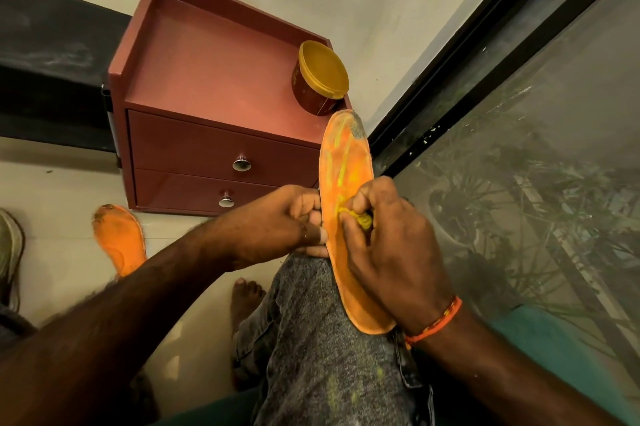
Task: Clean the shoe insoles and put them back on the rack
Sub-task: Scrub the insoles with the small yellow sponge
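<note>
An orange insole with a dark worn patch at its toe and yellow streaks lies along my raised knee. My left hand pinches its left edge, thumb on top. My right hand grips a small yellow scrubbing piece and presses it on the middle of the insole. A second orange insole lies flat on the floor at the left, its toe worn dark.
A maroon two-drawer cabinet stands against the wall with a yellow-lidded tub on its top. A shoe shows at the far left edge. A dusty window fills the right side. My bare foot rests on the floor.
</note>
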